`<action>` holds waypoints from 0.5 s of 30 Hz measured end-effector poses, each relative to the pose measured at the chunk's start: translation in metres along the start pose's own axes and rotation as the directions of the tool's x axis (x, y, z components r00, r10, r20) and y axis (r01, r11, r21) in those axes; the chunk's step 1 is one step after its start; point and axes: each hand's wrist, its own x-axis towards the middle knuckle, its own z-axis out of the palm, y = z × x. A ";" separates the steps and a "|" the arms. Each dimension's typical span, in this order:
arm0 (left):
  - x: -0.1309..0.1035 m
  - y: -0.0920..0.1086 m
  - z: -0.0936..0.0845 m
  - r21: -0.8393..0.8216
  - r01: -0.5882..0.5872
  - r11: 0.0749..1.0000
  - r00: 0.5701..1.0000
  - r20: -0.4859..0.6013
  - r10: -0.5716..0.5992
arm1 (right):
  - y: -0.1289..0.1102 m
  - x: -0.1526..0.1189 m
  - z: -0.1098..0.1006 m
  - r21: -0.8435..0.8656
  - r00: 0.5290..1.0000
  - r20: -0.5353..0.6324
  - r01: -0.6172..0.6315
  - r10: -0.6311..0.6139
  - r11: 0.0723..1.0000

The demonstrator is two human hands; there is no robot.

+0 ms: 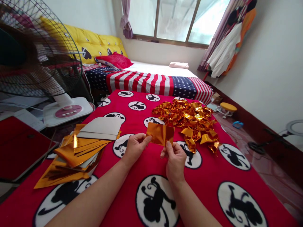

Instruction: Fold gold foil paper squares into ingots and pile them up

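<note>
Between both hands, a rectangular sheet of shiny orange-gold foil paper [158, 132] is held up above the red cloth. My left hand [136, 145] pinches its left edge with thumb and forefinger. At the lower right part, my right hand [174, 156] grips the same sheet, thumb in front, and a crease runs up from there. To the left lies a loose stack of flat gold foil sheets [71, 151], topped by pale grey-white pieces [100, 128]. Beyond my right hand is a heap of folded, crumpled gold foil pieces [187, 115].
The red cloth with monkey prints [201, 195] covers the surface in front of me. A fan [66, 110] stands at the left, beside a dark red panel [23, 148]. A bed with a striped, starred cover [146, 80] is behind; a yellow stool [228, 106] stands right.
</note>
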 end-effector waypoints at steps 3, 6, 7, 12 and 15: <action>0.001 0.000 0.000 -0.136 0.013 0.991 1.000 0.027 -0.009 | 0.000 -0.003 -0.002 -0.066 0.999 0.047 0.013 -0.010 0.998; 0.001 -0.001 0.001 -0.306 0.047 0.951 0.999 -0.002 -0.051 | 0.000 -0.006 -0.003 -0.115 0.995 0.103 -0.002 0.013 0.993; 0.002 -0.002 0.001 -0.336 0.058 0.940 0.997 -0.021 -0.069 | 0.000 -0.006 -0.004 -0.126 0.992 0.122 -0.004 0.019 0.992; 0.001 -0.006 -0.001 -0.294 0.043 0.955 0.998 -0.035 -0.056 | 0.000 -0.001 -0.008 -0.114 0.991 0.136 0.002 0.014 0.993; -0.001 -0.005 -0.002 -0.199 0.025 0.980 1.000 0.011 -0.024 | 0.000 0.005 -0.010 -0.121 0.994 0.077 0.081 -0.072 0.989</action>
